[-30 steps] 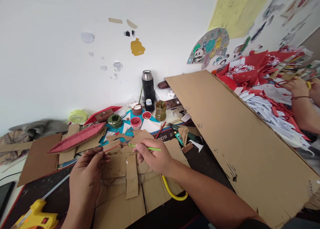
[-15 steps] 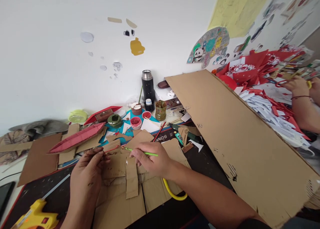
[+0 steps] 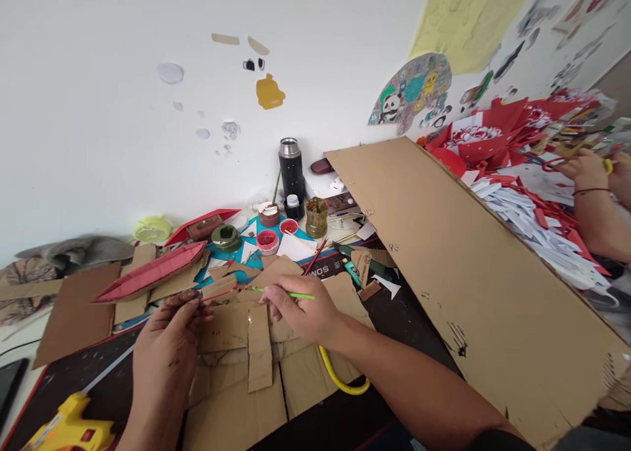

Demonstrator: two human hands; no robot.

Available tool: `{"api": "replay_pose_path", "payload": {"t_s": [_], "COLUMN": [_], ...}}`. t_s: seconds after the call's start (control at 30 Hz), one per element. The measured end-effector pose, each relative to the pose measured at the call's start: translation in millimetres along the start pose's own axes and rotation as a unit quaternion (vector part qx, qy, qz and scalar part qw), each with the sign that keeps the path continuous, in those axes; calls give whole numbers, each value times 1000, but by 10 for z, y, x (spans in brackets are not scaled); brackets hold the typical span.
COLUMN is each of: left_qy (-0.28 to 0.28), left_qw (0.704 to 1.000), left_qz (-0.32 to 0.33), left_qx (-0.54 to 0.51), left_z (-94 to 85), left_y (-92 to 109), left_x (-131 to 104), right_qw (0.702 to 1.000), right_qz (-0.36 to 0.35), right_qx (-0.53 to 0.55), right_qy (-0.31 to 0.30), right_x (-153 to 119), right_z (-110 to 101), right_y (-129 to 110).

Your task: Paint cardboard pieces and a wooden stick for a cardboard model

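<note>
My left hand (image 3: pixel 168 339), its fingertips smeared dark, pinches one end of a thin red stick (image 3: pixel 220 295). In my right hand (image 3: pixel 306 311) is a slim paintbrush (image 3: pixel 302 296) with a bright green handle. The brush tip points left and is at or very near the stick's far end; I cannot tell whether they touch. Beneath both hands lie flat pieces of cardboard (image 3: pixel 236 398), with a narrow cardboard strip (image 3: pixel 259 356) on top. Behind them stand open paint jars: a red one (image 3: pixel 267 242), a dark green one (image 3: pixel 227 238) and a brown one with white (image 3: pixel 269 214).
A yellow glue gun (image 3: pixel 73 425) lies at the lower left. Pink cardboard boat shape (image 3: pixel 150 273) rests behind my left hand. A large cardboard sheet (image 3: pixel 468 273) slants along the right. Beyond it, another person's hands (image 3: pixel 589 171) hold scissors near paper strips (image 3: pixel 527 217). A black thermos (image 3: pixel 292 171) stands by the wall.
My left hand has shifted slightly left with the stick. My right hand has moved a little right and up with the brush, so the hands are slightly farther apart.
</note>
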State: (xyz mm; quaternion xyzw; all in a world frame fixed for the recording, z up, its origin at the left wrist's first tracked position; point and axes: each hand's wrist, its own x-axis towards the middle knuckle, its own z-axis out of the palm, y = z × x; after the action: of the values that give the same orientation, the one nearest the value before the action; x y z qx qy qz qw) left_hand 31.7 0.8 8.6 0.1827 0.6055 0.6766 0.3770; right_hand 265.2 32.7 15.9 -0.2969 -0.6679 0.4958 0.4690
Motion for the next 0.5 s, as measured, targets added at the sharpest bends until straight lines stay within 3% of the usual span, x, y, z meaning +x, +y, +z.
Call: {"api": "replay_pose_path", "payload": {"t_s": [0.13,0.33,0.5], "left_qy": [-3,-5,5], "left_qw": [1000,1000,1000], "left_qz": [-4,-3,0], "left_qx": [-4,3,-4], "left_z": [-14,23,-20], "left_y": [-18,-25,-11], "left_x": [5,-1,47], "right_qw": [999,999,1000], "right_qz": [21,-22,11], "right_qx": [5,-14,-5], "right_qy": [25,-19,19], "right_x": [20,-13,18], "right_z": [-23,17,-18], "right_y": [-15,-11,-17]}}
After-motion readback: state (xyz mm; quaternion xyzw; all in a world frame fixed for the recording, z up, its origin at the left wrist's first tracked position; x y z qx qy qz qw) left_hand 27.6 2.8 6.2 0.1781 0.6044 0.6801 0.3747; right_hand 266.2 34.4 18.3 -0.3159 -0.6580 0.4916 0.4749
